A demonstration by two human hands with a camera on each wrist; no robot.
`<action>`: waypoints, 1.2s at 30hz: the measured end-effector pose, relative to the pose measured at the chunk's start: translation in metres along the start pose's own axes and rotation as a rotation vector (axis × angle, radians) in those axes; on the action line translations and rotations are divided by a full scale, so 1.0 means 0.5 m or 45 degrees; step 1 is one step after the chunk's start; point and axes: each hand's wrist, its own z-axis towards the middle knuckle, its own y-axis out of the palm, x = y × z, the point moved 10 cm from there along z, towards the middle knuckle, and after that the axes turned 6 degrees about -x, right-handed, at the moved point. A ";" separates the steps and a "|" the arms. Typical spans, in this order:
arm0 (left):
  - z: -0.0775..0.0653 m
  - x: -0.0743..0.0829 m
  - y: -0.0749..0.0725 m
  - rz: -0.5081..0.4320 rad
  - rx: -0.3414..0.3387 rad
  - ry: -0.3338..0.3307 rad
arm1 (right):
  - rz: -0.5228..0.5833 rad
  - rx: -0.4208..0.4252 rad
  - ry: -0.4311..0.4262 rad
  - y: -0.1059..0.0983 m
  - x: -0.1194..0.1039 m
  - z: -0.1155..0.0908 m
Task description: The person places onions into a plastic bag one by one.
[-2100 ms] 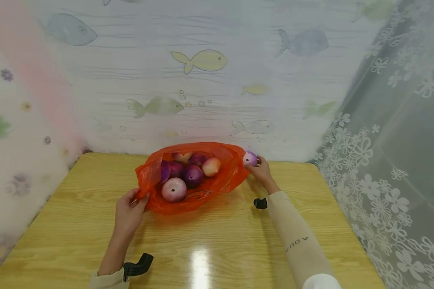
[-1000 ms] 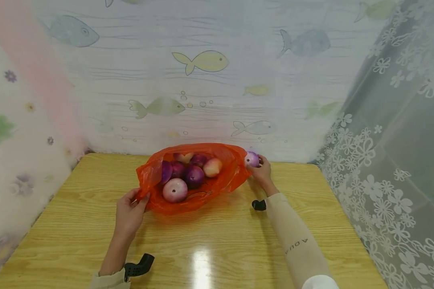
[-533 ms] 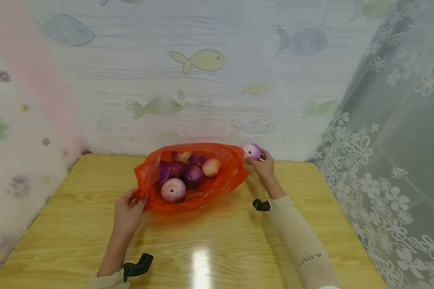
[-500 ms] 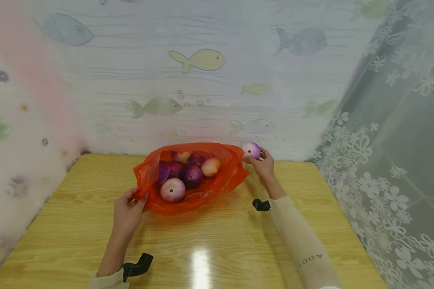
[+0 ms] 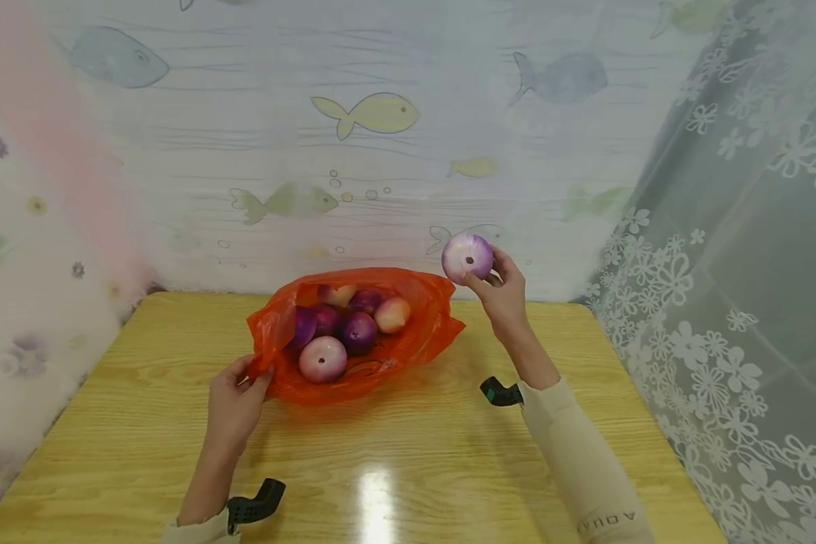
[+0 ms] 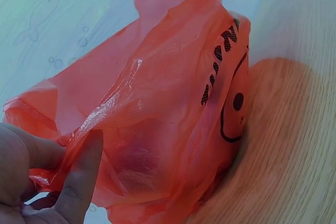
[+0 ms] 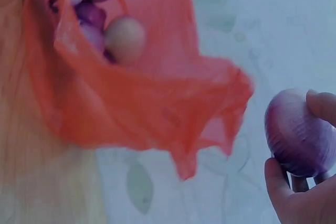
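Observation:
An orange-red plastic bag (image 5: 442,325) lies on the table with its mouth facing me, several round purple and pale red onions (image 5: 359,332) inside. My left hand (image 5: 234,408) pinches the bag's left edge between thumb and fingers, and in the left wrist view that film (image 6: 94,114) is gathered in folds. My right hand (image 5: 506,298) grips another red onion (image 5: 468,259), white and purple with a dark spot, raised above the bag's right end. In the right wrist view this onion (image 7: 296,129) is apart from the bag's loose handle (image 7: 210,124).
Among the onions in the bag is a peach-coloured round one (image 5: 392,314). The wooden table (image 5: 408,453) ends at a back wall (image 5: 381,166) printed with fish, and a flowered curtain (image 5: 721,363) hangs on the right. Black camera mounts (image 5: 258,505) stick out from both wrists.
My right hand has lifted the onion up from beside the bag's right end and closer to me. The left hand keeps its hold on the bag's edge; the bag has hardly moved.

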 end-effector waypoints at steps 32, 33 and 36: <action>0.000 0.000 0.001 0.000 -0.012 -0.013 | 0.076 -0.700 0.041 0.253 -0.076 -0.173; 0.001 0.000 0.002 0.006 -0.017 -0.018 | 0.058 -0.727 0.056 0.265 -0.064 -0.177; 0.001 0.003 0.003 0.019 -0.027 -0.026 | 0.002 -0.751 0.103 0.294 -0.024 -0.179</action>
